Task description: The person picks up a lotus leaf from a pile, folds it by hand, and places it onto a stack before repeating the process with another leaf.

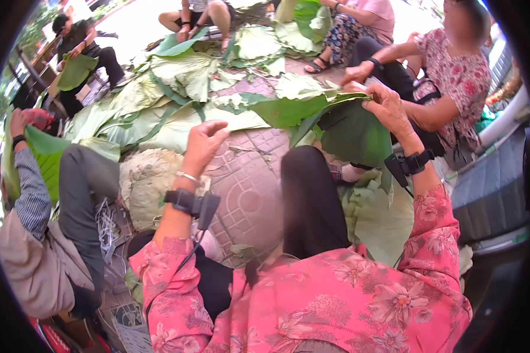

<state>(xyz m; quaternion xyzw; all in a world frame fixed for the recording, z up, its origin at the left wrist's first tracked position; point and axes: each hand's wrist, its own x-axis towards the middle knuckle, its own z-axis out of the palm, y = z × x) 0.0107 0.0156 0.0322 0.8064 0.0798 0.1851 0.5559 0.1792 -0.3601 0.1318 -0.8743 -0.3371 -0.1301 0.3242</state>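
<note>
My right hand point(387, 112) pinches the edge of a large green lotus leaf point(356, 132). The leaf hangs down from the fingers, its near side dark green, and spreads left over my knee. My left hand point(203, 147) is raised to the left of that leaf, apart from it. Its fingers are bent with a gap between thumb and forefinger, and nothing shows in them. Below my right forearm, more pale green leaves point(388, 226) lie beside my leg.
Flattened lotus leaves point(185, 73) cover much of the paved ground point(250, 203) ahead. A pale bundle point(150, 185) lies left of my left wrist. Several people sit around, one close at left point(41, 259), another at right point(453, 88). A grey padded object point(492, 188) stands at far right.
</note>
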